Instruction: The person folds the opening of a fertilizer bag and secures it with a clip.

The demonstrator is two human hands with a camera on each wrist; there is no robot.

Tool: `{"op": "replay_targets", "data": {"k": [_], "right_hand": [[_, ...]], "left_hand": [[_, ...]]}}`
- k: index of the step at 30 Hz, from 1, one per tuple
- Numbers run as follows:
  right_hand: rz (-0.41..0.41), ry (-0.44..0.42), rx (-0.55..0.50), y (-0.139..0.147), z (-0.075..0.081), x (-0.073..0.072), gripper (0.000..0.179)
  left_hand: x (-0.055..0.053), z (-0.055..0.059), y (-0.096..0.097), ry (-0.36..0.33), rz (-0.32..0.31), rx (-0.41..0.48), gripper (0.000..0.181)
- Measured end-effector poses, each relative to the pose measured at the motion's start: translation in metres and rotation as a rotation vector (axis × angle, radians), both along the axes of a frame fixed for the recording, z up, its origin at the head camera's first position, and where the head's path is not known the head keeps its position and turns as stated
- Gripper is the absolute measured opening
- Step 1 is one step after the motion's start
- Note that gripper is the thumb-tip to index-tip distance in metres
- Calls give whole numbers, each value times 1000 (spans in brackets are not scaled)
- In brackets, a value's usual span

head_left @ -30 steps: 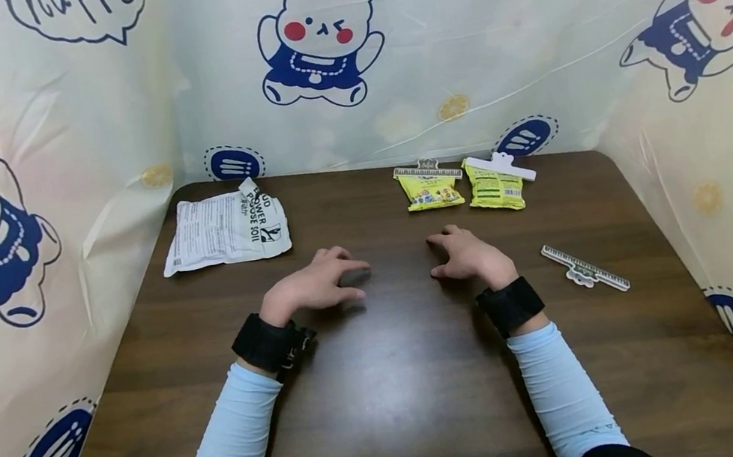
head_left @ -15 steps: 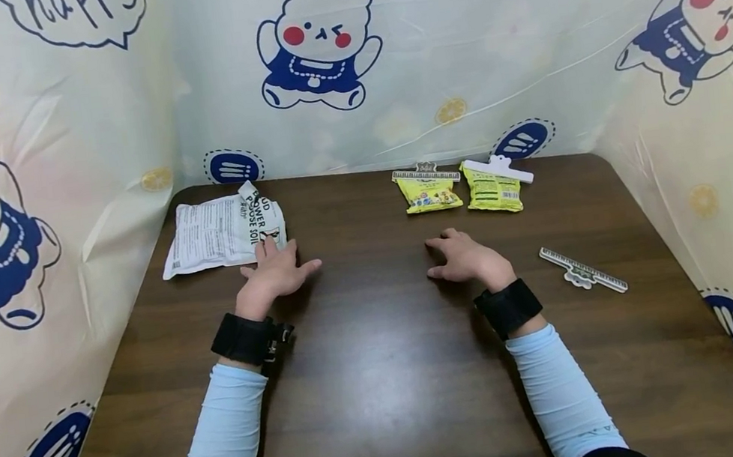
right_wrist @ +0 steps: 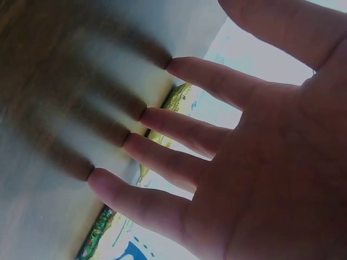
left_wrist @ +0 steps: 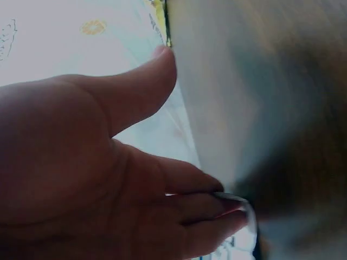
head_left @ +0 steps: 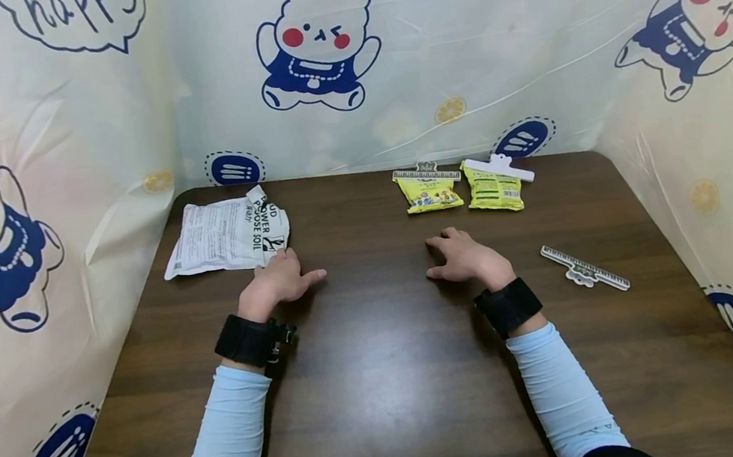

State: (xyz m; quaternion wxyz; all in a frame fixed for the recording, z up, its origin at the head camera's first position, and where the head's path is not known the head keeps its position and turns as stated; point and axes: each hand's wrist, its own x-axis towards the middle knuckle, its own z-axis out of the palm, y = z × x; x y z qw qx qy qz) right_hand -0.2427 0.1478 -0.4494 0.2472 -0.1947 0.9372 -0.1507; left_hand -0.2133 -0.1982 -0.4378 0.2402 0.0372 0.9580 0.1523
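On the back left of the table lies a white bag (head_left: 224, 233) with black print that includes the word SOIL. My left hand (head_left: 275, 280) is at its near right edge, fingertips touching the bag and thumb pointing away to the right. In the left wrist view the bag's pale edge (left_wrist: 251, 222) shows at the fingertips of the left hand (left_wrist: 124, 162), with the thumb well apart from it. My right hand (head_left: 468, 256) holds nothing. Its fingertips rest on the table, spread and fairly straight in the right wrist view, where the palm of the right hand (right_wrist: 260, 157) shows.
Two small yellow snack packets stand at the back right, the left packet (head_left: 430, 193) with a clear clip (head_left: 426, 172) and the right packet (head_left: 495, 189) with a white clip (head_left: 499, 166). A loose ruler-like clip (head_left: 584, 268) lies right of my right hand. Printed curtains surround the table (head_left: 385, 392).
My left hand has moved left to the white bag, then drawn back slightly with its fingers bending at the edge. The bag has shifted a little. My right hand has stayed put.
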Motion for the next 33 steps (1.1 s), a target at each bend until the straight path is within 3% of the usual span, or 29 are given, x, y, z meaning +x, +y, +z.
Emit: {"op": "replay_targets", "data": {"k": [9,17,22,25,30,33], "right_hand": [[-10,-3,-3,0,-1,2,68],[-16,10,-17,-1,0,3,67],[-17,8,-18,0,1,3,67],[-12,22,-18,1,1,2,66],[-8,22,-18,1,0,2,67],[-7,17,-18,1,-1,3,67]], "left_hand": [[7,9,16,-96,-68,14,92],[20,14,45,-37,-140,-23,56],[23,19,54,-23,-186,-18,46],[21,19,53,28,-149,-17,46],[13,3,52,167,27,-36,70],[12,-5,50,198,121,-53,69]]}}
